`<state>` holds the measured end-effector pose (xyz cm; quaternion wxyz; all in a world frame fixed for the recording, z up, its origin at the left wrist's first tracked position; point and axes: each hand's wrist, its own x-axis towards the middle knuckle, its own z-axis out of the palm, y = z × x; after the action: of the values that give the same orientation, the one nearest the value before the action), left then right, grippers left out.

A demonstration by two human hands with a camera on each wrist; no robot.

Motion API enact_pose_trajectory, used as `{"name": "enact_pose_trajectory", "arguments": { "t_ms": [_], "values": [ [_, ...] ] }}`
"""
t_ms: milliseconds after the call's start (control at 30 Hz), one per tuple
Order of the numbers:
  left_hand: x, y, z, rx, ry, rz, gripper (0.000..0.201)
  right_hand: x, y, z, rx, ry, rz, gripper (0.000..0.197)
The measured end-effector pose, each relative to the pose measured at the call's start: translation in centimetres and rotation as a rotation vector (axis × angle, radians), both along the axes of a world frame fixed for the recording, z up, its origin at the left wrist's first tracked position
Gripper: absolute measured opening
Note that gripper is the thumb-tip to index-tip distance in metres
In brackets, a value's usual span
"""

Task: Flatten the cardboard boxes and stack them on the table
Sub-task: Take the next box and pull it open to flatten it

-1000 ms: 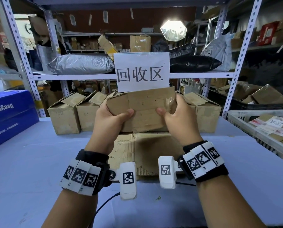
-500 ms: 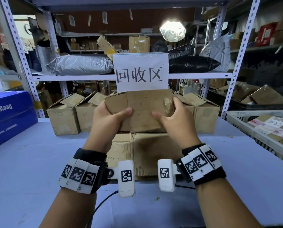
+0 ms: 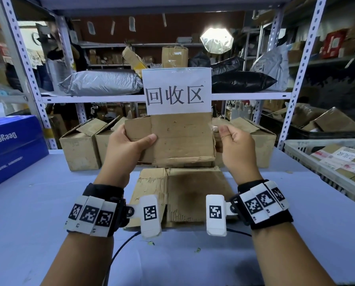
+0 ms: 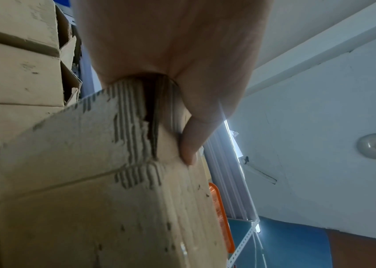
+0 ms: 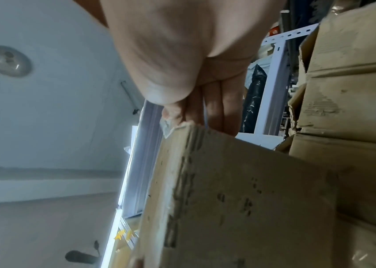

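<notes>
Head view: left hand grips held box at left edge, thumb across front, raised above flattened cardboard on table; right hand pinches clear tape scrap at upper right corner, likely to free flap. Upright boxes wait behind.
Left wrist view: fingers clamp torn corrugated edge.
Right wrist view: fingers nip tape at corner.

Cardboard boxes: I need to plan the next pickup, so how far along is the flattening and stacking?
Done: one flattened box lies on the table, starting the stack. In hand: the left hand grips a box held above it, while the right hand pinches a bit of clear tape at its upper right corner. Left: a row of upright boxes behind, exact count hidden.
</notes>
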<state>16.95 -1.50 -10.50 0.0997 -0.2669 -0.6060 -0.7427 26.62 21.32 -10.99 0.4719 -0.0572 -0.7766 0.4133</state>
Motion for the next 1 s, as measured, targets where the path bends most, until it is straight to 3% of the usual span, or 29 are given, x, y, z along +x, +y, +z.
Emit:
{"name": "enact_pose_trajectory", "arguments": {
  "t_ms": [200,467,667,733,800,833,900,967,1000],
  "values": [
    [-1.0,-0.3,0.0,-0.012,-0.044,0.027,0.029,0.4,-0.2,0.7,-0.317,0.045,0.237,0.033],
    [-2.6,-1.0,0.2,-0.023,-0.109,0.041,0.033,1.3,-0.2,1.3,-0.583,0.141,0.551,0.033],
    [-2.4,0.0,1.2,-0.088,-0.119,0.073,0.042,1.4,0.1,1.6,-0.677,0.206,0.566,0.032],
    [-2.0,0.6,1.7,-0.207,-0.051,0.185,0.064,1.4,0.0,1.7,-0.665,0.218,0.561,0.032],
    [-1.5,1.1,2.0,-0.447,0.123,0.343,0.085,1.4,-0.2,1.8,-0.622,0.227,0.566,0.034],
    [-1.0,1.4,2.3,-0.536,0.23,0.398,0.086,1.4,-0.4,2.0,-0.602,0.233,0.576,0.035],
    [0.3,1.9,2.6,-0.573,0.399,0.322,0.077,1.5,-0.7,2.4,-0.579,0.251,0.606,0.036],
    [1.9,2.3,2.7,-0.549,0.441,0.121,0.073,1.8,-1.2,2.8,-0.544,0.269,0.623,0.038],
    [2.7,2.3,2.7,-0.566,0.444,0.055,0.08,2.0,-1.4,3.1,-0.528,0.279,0.63,0.04]
  ]
}}
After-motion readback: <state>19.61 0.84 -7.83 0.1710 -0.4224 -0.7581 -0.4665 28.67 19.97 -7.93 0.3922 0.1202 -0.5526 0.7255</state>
